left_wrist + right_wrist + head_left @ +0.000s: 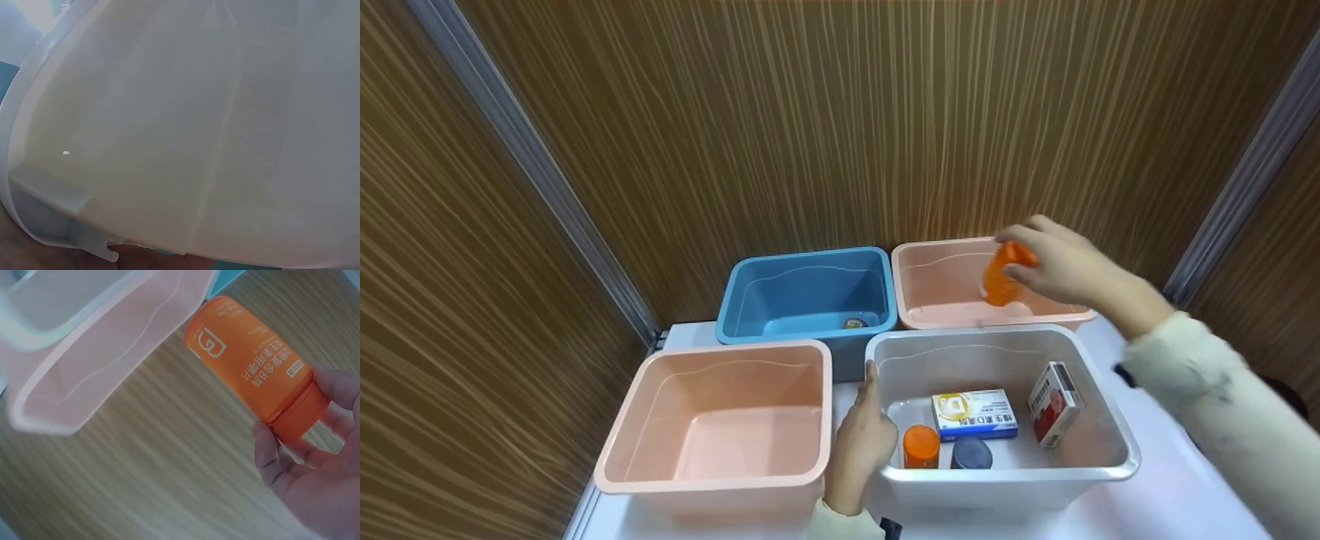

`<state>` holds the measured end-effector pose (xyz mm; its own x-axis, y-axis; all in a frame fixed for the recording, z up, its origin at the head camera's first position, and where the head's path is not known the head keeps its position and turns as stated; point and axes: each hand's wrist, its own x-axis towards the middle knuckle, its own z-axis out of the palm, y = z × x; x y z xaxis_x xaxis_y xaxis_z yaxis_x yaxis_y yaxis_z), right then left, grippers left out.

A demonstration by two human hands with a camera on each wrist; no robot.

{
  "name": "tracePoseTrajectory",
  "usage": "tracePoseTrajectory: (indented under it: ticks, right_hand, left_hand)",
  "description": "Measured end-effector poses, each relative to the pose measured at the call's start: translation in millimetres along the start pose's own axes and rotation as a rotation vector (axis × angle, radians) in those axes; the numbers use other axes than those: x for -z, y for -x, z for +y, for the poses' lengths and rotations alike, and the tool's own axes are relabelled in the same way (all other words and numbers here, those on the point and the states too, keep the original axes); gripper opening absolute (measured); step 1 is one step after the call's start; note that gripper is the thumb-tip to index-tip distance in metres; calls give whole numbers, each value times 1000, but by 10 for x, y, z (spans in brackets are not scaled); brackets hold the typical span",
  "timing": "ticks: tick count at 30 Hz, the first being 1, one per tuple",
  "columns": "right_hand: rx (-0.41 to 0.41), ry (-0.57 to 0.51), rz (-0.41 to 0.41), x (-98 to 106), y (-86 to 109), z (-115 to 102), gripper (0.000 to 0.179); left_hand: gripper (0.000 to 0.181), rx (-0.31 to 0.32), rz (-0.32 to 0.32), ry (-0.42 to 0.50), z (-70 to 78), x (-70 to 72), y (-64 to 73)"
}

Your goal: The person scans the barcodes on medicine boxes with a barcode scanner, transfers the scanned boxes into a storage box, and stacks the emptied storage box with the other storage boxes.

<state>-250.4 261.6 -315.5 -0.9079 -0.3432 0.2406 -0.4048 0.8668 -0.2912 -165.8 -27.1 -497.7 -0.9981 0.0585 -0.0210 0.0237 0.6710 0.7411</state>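
Head view: the right hand [1057, 262] grasps an orange vitamin B tablet bottle [1000, 283] by its capped end, fingers on one side and thumb on the other. The bottle is tilted, its base pointing down and to the left, and appears over the opening of the back right pink bin [936, 276]; its height above the bin floor cannot be told. The left hand [866, 435] touches the left side of the white bin [967, 362], one finger straight up toward the rim; whether the hidden fingers grip it cannot be told. Inside the white bin, a vitamin D box [975, 414] lies near the middle, a red-and-white box [1051, 405] leans against the right wall, and an orange-capped bottle [921, 442] and a dark-capped container [972, 453] stand near the front. A small round object sits in the blue bin [806, 291]; the front left pink bin [735, 373] stands beside the left hand.

Left wrist view: the pale bin wall fills most of the picture, with part of the left hand below its rim.

Right wrist view: fingertips and thumb pinch the bottle's orange cap; its label shows a large B.
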Motion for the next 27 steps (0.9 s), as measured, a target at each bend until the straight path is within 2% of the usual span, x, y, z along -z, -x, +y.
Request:
tracePoseTrajectory:
  ticks: [7,16,22,27]
  right_hand:
    - [48,-80,6,-311,-466,-205,41]
    - [12,-159,-14,-610,-906,-515,40]
    - [-7,-162,-21,-805,-1166,-621,43]
    - [-30,-177,-21,-1011,-1364,-668,41]
  left_hand:
    - [78,22,-13,-4,4,-5,4]
    - [81,13,-11,18,56,-65,45]
    - [77,-31,23,23,76,-97,82]
    - [76,-31,30,17,78,-81,100]
